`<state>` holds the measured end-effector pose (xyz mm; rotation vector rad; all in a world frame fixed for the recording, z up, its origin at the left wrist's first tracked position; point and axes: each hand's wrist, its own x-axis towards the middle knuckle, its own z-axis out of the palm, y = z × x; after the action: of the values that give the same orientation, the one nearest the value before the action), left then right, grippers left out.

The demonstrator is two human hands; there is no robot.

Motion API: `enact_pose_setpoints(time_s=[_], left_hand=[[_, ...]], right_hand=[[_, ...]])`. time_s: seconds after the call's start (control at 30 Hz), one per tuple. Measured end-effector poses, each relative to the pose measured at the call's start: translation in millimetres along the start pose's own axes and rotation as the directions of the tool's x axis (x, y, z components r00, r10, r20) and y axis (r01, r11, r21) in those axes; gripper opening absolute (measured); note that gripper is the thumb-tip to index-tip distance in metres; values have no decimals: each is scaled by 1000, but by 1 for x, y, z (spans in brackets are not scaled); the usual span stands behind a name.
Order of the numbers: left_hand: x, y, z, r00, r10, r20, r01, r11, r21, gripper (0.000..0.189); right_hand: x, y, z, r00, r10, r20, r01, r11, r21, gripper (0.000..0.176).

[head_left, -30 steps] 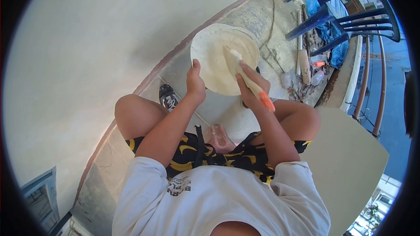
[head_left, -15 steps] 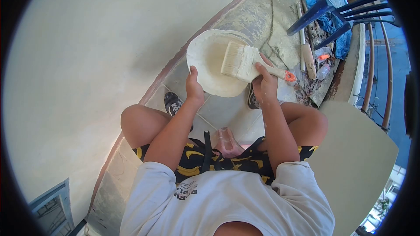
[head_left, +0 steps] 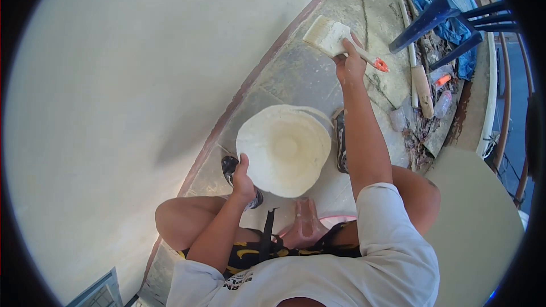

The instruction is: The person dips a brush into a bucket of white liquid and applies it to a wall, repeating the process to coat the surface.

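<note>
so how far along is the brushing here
Done: the wall looks evenly pale, fresh coat or not unclear. In hand: right hand holds the white-coated brush away from the bucket, whose rim the left hand grips. Left: brush touches nothing yet; remaining area unclear.

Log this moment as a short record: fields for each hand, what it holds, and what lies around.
left hand: left hand closed on the rim of the paint bucket
right hand: right hand closed on the paintbrush handle, arm stretched forward
paintbrush: wide, pale bristles, orange handle tip, near the foot of the wall; contact cannot be told
paint bucket: open, inside coated white
nearby: blue chair; wooden handle lying on the floor
</note>
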<state>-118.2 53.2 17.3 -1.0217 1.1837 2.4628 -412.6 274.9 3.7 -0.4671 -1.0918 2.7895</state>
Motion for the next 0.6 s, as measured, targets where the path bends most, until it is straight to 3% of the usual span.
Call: enact_pose_setpoints(time_s=[0.1, 0.13, 0.23, 0.3, 0.37, 0.43, 0.5, 0.6], left_hand=[[1, -5, -17, 996, -72, -58, 73, 997, 7, 63], [3, -5, -22, 992, -106, -69, 106, 994, 5, 64], [10, -11, -35, 989, -106, -99, 108, 994, 19, 66], [13, -7, -35, 988, -125, -89, 127, 992, 22, 68], [11, -7, -34, 989, -132, -73, 133, 991, 12, 69], [13, -6, -34, 992, -115, -58, 109, 989, -95, 63], [14, -10, -39, 993, -110, -46, 105, 989, -106, 64], [14, -10, -43, 994, -99, -50, 96, 994, -54, 69]], right_hand=[[47, 51, 13, 989, -54, -135, 41, 995, -95, 45], [59, 65, 23, 989, -43, -140, 31, 996, -87, 45], [93, 101, 59, 973, -220, -73, 200, 956, -213, 45], [91, 86, 87, 963, -265, -52, 245, 938, -244, 44], [75, 61, 105, 943, -333, 11, 333, 940, -81, 43], [72, 57, 83, 941, -338, -11, 335, 938, -88, 44], [75, 68, 60, 937, -339, -87, 328, 936, -126, 43], [91, 115, 49, 946, -316, -78, 290, 926, -240, 39]])
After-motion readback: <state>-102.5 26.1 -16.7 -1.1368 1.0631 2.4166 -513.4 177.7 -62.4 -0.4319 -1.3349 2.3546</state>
